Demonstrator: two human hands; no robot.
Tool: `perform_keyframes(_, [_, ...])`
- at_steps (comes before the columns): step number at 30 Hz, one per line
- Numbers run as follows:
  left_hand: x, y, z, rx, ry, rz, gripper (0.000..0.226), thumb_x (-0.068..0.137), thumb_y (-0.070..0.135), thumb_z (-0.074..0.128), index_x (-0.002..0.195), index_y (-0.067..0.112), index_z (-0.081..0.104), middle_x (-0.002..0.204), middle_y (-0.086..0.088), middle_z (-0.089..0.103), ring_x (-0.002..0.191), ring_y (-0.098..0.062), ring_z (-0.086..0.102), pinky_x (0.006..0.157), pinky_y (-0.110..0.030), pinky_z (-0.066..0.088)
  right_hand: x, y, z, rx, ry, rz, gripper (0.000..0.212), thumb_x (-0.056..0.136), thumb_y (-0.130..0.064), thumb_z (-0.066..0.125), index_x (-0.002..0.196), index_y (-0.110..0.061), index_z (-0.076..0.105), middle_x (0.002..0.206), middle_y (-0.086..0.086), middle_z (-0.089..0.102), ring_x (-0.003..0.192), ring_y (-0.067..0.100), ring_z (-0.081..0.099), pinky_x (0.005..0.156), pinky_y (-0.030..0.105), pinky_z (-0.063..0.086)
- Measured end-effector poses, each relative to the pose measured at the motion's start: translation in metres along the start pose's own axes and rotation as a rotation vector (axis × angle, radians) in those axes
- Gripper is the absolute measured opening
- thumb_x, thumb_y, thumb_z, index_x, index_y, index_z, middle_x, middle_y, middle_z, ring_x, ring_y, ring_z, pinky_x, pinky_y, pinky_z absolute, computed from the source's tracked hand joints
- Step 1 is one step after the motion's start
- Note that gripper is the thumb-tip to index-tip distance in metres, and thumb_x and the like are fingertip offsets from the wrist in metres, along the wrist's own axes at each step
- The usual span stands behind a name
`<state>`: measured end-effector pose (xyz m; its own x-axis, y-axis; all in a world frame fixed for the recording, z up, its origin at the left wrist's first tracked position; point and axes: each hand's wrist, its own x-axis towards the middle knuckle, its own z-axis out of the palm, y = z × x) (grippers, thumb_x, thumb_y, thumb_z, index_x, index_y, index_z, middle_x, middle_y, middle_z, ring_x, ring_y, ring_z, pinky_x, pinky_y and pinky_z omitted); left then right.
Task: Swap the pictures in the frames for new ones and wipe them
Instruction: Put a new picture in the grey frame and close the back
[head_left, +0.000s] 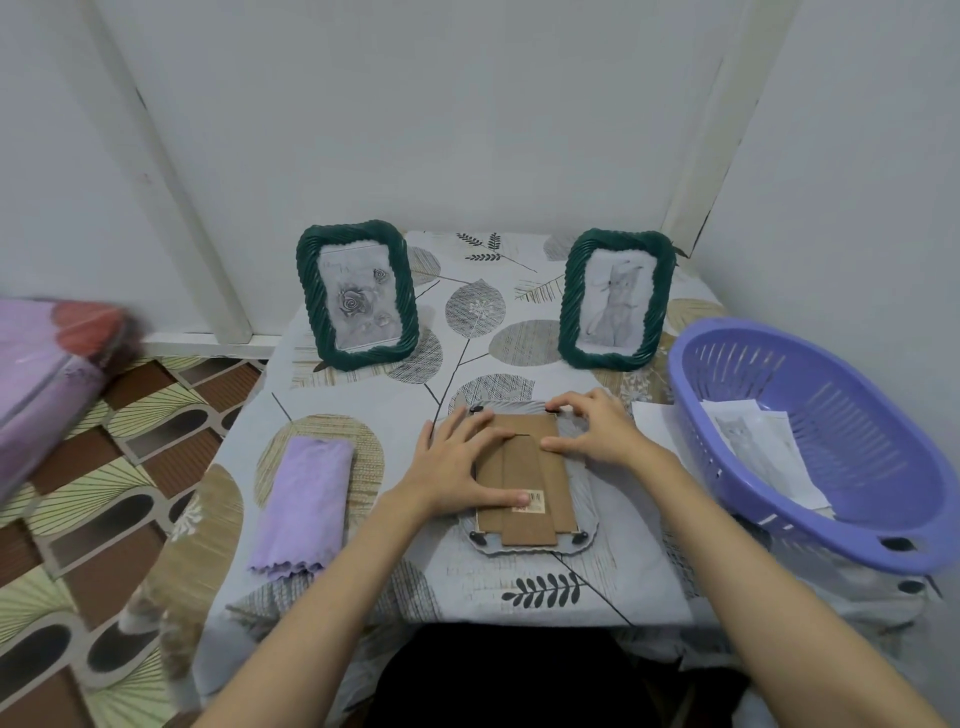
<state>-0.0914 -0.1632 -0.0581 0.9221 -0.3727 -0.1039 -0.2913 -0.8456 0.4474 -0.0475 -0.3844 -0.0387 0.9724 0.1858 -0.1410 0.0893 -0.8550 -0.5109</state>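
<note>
- Both forearms reach in from the near edge. Left hand (464, 464) lies flat on the brown backing board (524, 483) of a face-down frame (584, 525), fingers straight and spread, thumb near the barcode sticker (531, 502). It presses and grips nothing.
- Right hand (592, 428) works the far right corner of that frame: fingers curled, fingertips at a small black turn clip (551, 410), thumb on the board's edge. Whether it pinches the clip or only pushes it is hard to tell.
- Face-down frame sits mid-table on the leaf-print tablecloth (395, 395), near the person.
- Handling, as a judgement: the board looks thin, stiff and light. The pane beneath is probably fragile, so hold the frame by its ridged rim, not the easel flap (530, 499).
- Lilac cloth (304, 501), folded, soft, lies left of the frame, apart from it.
- Purple basket (737, 415) at right holds loose paper prints (753, 447), one showing a cat.
- Two green frames stand at the back: rose picture (358, 296) left, cat picture (615, 299) right.
</note>
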Motion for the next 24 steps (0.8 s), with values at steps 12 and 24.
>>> perform_keyframes(12, [-0.002, 0.001, 0.001, -0.019, 0.009, -0.012, 0.081, 0.065, 0.074, 0.059, 0.135, 0.048, 0.029, 0.153, 0.015, 0.012, 0.143, -0.011, -0.004, 0.115, -0.051, -0.005, -0.009, 0.009, 0.012, 0.061, 0.179, -0.078, 0.043, 0.07, -0.054, 0.071, 0.108, -0.037, 0.063, 0.107, -0.002, 0.054, 0.11, 0.023, 0.042, 0.095, 0.038, 0.036])
perform_keyframes(24, [0.007, -0.009, 0.002, -0.195, 0.286, -0.059, 0.072, 0.068, 0.075, 0.044, 0.131, 0.04, 0.045, 0.151, 0.006, 0.027, 0.143, -0.02, 0.01, 0.116, -0.046, 0.009, -0.034, -0.001, 0.036, -0.03, 0.273, -0.015, 0.048, 0.074, -0.066, 0.057, 0.117, -0.043, 0.058, 0.13, -0.008, 0.047, 0.12, 0.015, 0.034, 0.097, 0.037, 0.024])
